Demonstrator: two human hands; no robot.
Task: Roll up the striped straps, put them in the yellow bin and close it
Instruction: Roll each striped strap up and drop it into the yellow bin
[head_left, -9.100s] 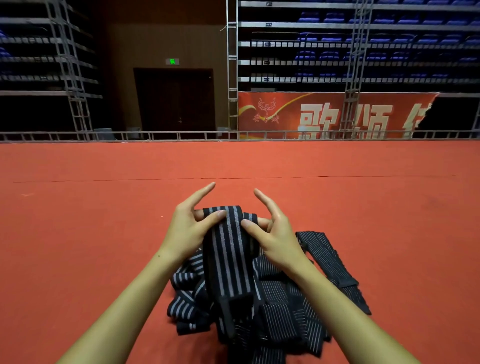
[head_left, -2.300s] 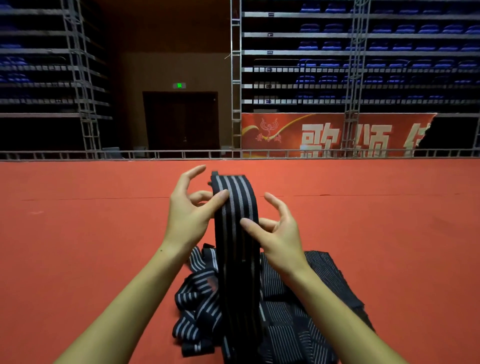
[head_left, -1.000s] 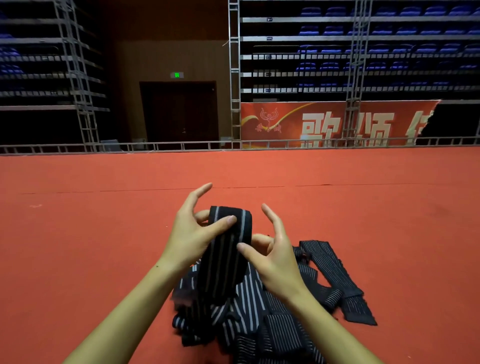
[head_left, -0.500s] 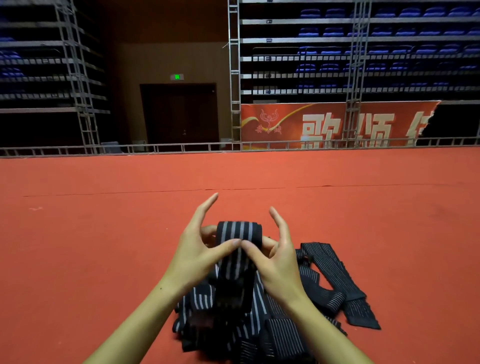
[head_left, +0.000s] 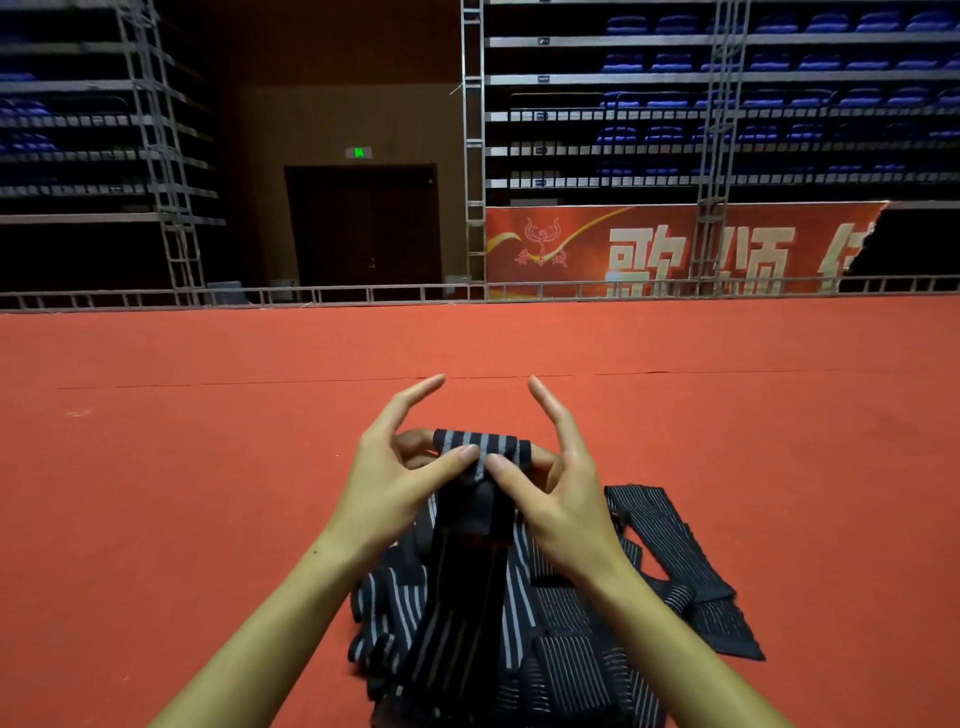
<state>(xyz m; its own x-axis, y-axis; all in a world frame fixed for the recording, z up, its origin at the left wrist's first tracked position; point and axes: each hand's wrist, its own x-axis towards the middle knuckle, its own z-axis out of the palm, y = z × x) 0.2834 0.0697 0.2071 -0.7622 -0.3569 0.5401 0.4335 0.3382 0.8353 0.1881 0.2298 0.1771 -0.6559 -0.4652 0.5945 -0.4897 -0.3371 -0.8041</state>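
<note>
Striped strap (head_left: 480, 451) — black with grey lines, one end wound into a small roll held up over the red carpet floor (head_left: 208, 467). Both hands work it. Left hand (head_left: 395, 483) pinches the roll between thumb and lower fingers, index finger stretched up and free. Right hand (head_left: 558, 488) mirrors it: thumb pressed on the roll's near face, index finger raised. The two thumb tips nearly meet at the roll's middle. The strap's loose tail hangs down from the roll into a heap of striped straps (head_left: 519, 623) lying on the floor between the forearms; how many are tangled there cannot be counted. One strap end (head_left: 670, 545) stretches out to the right of the heap — flat on the carpet.
</note>
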